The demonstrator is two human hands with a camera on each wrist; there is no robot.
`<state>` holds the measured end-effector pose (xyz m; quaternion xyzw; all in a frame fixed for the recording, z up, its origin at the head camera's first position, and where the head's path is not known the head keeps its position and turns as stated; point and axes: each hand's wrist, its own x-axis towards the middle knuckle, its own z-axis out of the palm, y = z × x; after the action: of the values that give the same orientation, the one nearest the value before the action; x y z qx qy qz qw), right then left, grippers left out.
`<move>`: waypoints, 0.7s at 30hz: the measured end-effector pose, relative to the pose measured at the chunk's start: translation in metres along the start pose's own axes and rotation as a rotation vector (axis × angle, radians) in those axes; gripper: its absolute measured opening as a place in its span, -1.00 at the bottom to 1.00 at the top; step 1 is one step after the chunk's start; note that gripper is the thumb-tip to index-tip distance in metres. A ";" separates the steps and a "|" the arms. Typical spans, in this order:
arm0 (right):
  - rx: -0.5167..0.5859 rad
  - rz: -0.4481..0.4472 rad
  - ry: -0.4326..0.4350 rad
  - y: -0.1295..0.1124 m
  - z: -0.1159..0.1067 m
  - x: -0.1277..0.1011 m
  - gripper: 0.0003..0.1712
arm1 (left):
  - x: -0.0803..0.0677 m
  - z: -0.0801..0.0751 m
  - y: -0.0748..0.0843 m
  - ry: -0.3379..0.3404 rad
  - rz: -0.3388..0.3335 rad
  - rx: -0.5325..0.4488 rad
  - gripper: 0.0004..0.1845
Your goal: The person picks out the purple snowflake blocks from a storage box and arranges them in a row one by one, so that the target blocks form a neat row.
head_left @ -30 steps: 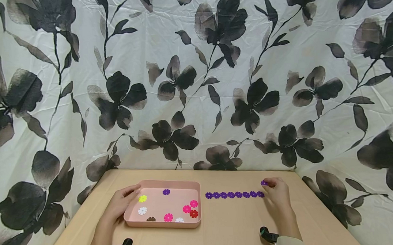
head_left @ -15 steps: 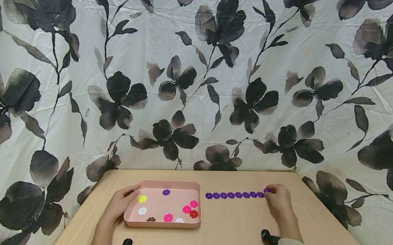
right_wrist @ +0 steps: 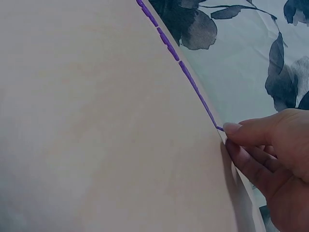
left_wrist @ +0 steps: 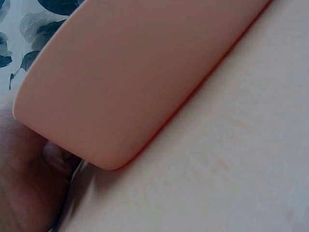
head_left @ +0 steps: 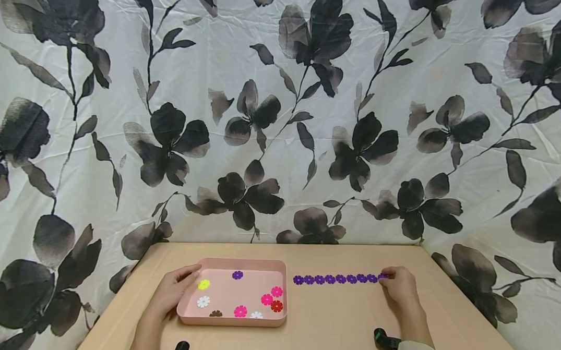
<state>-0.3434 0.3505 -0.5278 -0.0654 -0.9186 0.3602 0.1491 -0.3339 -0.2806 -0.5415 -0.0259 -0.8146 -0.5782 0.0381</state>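
Observation:
At the end of a row of purple flower-shaped pieces [head_left: 335, 279] on the table, my right hand [head_left: 402, 288] pinches one more purple flower piece [right_wrist: 220, 128] between thumb and fingertips. The right wrist view shows this piece edge-on, its near end meeting the row's last piece; the fingers cover most of it. My left hand [head_left: 167, 295] holds the left side of a shallow pink tray [head_left: 235, 322], fingers over the rim. Inside the tray lie a purple flower [head_left: 237, 275], a yellow one [head_left: 203, 284] and several pink, white, red and brown ones.
The light wooden table [head_left: 334, 329] ends at a white cloth [head_left: 265, 50] with dark printed flowers, hanging behind it. Black devices are strapped on both wrists, such as the right wrist band [head_left: 386, 339].
My right hand has moved slightly right and toward me, lowering the pinched purple flower from above the row to the row's right end. The left hand and tray have stayed put.

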 end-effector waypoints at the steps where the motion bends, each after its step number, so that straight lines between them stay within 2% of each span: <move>1: -0.004 -0.003 0.003 0.000 0.000 0.000 -0.68 | 0.000 0.000 0.000 0.000 0.001 0.000 -0.41; 21: -0.027 0.014 0.030 0.001 0.002 0.000 -0.68 | -0.001 0.000 0.002 0.005 -0.001 0.014 -0.43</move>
<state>-0.3443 0.3499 -0.5296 -0.0791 -0.9204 0.3479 0.1598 -0.3326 -0.2800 -0.5393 -0.0240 -0.8187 -0.5724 0.0399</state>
